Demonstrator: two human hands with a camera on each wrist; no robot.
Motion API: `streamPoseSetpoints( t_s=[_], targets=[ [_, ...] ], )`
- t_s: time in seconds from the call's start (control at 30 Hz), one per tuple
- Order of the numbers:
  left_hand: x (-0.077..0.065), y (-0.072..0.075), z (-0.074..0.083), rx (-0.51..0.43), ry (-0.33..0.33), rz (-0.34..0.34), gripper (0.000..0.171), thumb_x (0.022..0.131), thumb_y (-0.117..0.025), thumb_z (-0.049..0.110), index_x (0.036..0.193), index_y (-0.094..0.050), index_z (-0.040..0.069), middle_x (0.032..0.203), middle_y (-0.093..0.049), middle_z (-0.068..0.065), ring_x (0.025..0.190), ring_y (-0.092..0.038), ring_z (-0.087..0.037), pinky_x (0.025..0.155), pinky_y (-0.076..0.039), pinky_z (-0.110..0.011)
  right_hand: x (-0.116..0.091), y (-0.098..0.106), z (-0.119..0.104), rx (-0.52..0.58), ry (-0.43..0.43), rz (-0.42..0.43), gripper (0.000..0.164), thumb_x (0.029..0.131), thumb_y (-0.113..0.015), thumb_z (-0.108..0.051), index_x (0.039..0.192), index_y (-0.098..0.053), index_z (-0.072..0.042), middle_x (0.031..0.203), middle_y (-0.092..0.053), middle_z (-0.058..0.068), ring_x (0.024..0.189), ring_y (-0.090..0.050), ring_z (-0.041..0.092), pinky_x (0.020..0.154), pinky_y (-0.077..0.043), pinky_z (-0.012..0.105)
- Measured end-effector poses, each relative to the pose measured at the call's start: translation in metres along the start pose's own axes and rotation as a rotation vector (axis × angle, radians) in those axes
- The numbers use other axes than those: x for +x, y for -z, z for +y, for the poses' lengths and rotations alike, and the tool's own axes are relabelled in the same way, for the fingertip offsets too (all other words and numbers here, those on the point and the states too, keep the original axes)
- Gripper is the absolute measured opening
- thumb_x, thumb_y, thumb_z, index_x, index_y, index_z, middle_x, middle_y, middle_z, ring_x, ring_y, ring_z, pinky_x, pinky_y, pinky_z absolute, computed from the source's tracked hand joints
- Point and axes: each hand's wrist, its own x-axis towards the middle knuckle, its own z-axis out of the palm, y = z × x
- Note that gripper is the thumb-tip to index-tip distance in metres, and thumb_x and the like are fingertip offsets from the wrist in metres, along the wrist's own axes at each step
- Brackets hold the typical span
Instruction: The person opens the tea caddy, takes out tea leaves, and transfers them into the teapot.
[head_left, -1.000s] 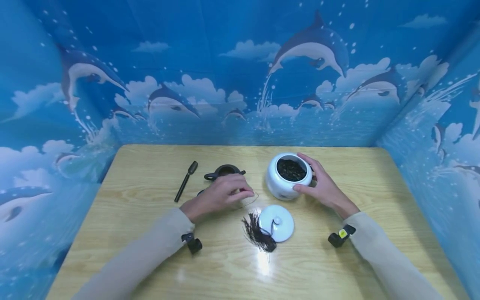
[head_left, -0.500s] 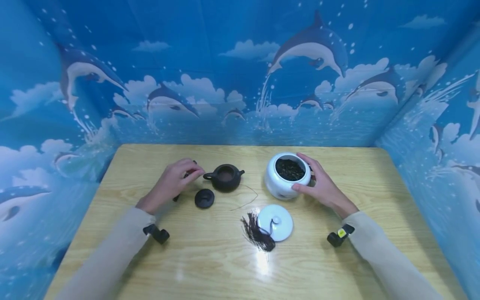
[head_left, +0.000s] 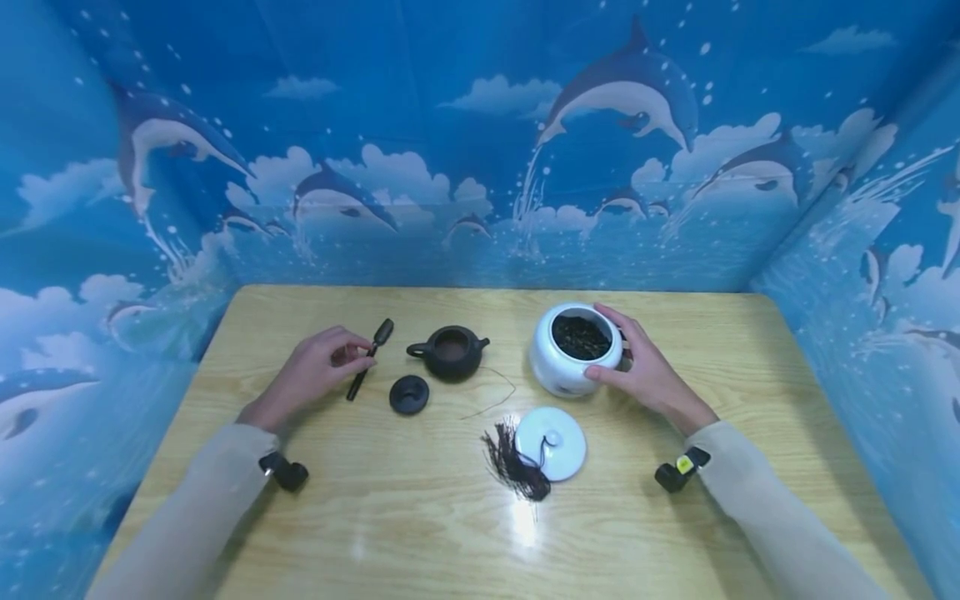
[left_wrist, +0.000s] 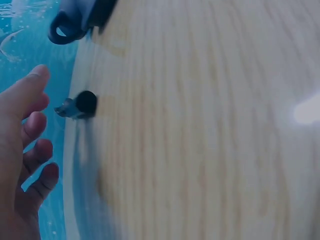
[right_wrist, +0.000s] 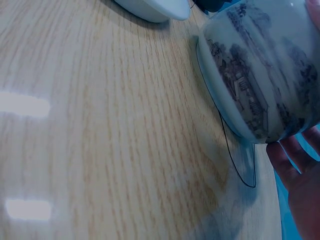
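My left hand (head_left: 315, 362) hovers beside a small black scoop (head_left: 382, 332), its fingers loosely bent. In the left wrist view there is a gap between my fingers (left_wrist: 37, 165) and the scoop's handle end (left_wrist: 86, 104). My right hand (head_left: 641, 371) grips a white tea jar (head_left: 551, 367), thumb at the front of the rim and fingers round the far side. Dark tea leaves (head_left: 580, 337) fill much of the jar. The right wrist view shows a painted landscape on the jar's wall (right_wrist: 250, 75). A black teapot (head_left: 452, 358) stands uncovered between the hands.
The teapot's black lid (head_left: 409, 395) lies in front of it. Nearer me is the jar's white lid (head_left: 562, 454), with a dark tassel (head_left: 517, 467) tied to its knob. A thin cord (head_left: 504, 402) lies on the wooden table (head_left: 420, 517). A dolphin-print curtain (head_left: 480, 167) surrounds the table.
My left hand has moved left from in front of the teapot to beside the scoop, uncovering the teapot and its lid. The right hand has stayed on the jar.
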Motion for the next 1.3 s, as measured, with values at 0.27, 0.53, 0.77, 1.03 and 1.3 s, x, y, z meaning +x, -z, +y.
streamPoseSetpoints(
  t_s=[0.27, 0.53, 0.77, 1.03, 1.3],
  targets=[
    [-0.001, -0.002, -0.008, 0.081, 0.04, -0.069, 0.042, 0.09, -0.075, 0.047, 0.122, -0.069, 0.022, 0.088, -0.059, 0.008, 0.075, -0.054, -0.012, 0.066, -0.047, -0.034, 0.0, 0.0, 0.003, 0.006, -0.006, 0.004, 0.094, 0.085, -0.083, -0.038, 0.159, -0.025, -0.04, 0.161, -0.027, 0.004, 0.143, -0.033, 0.034, 0.11, -0.036, 0.062],
    [-0.001, 0.004, -0.014, 0.103, 0.034, -0.119, 0.039, 0.096, -0.07, 0.044, 0.127, -0.066, 0.022, 0.092, -0.067, 0.012, 0.08, -0.061, -0.009, 0.072, -0.052, -0.037, 0.0, 0.0, -0.001, 0.001, -0.004, -0.005, 0.095, 0.086, -0.083, -0.036, 0.158, -0.023, -0.043, 0.163, -0.025, 0.004, 0.146, -0.03, 0.033, 0.111, -0.035, 0.062],
    [0.004, 0.011, -0.016, 0.224, 0.048, -0.105, 0.031, 0.097, -0.071, 0.034, 0.121, -0.067, 0.016, 0.096, -0.07, 0.004, 0.086, -0.065, -0.015, 0.079, -0.055, -0.044, 0.0, 0.0, -0.002, 0.021, -0.004, -0.009, 0.096, 0.086, -0.084, -0.034, 0.159, -0.023, -0.042, 0.163, -0.024, 0.004, 0.145, -0.031, 0.034, 0.111, -0.035, 0.062],
    [0.001, 0.019, -0.023, 0.29, 0.043, -0.1, 0.034, 0.096, -0.07, 0.043, 0.116, -0.069, 0.016, 0.098, -0.069, -0.001, 0.09, -0.065, -0.021, 0.08, -0.054, -0.048, 0.0, -0.001, 0.001, 0.038, 0.001, -0.011, 0.094, 0.086, -0.083, -0.036, 0.158, -0.024, -0.042, 0.163, -0.025, 0.002, 0.144, -0.033, 0.033, 0.111, -0.036, 0.06],
    [-0.004, 0.024, -0.024, 0.266, 0.064, -0.082, 0.025, 0.098, -0.069, 0.034, 0.113, -0.07, 0.014, 0.106, -0.068, -0.006, 0.098, -0.064, -0.027, 0.087, -0.052, -0.053, 0.0, 0.0, 0.002, 0.035, -0.026, 0.001, 0.091, 0.084, -0.083, -0.042, 0.155, -0.026, -0.05, 0.162, -0.025, -0.002, 0.144, -0.034, 0.03, 0.111, -0.037, 0.059]
  ],
)
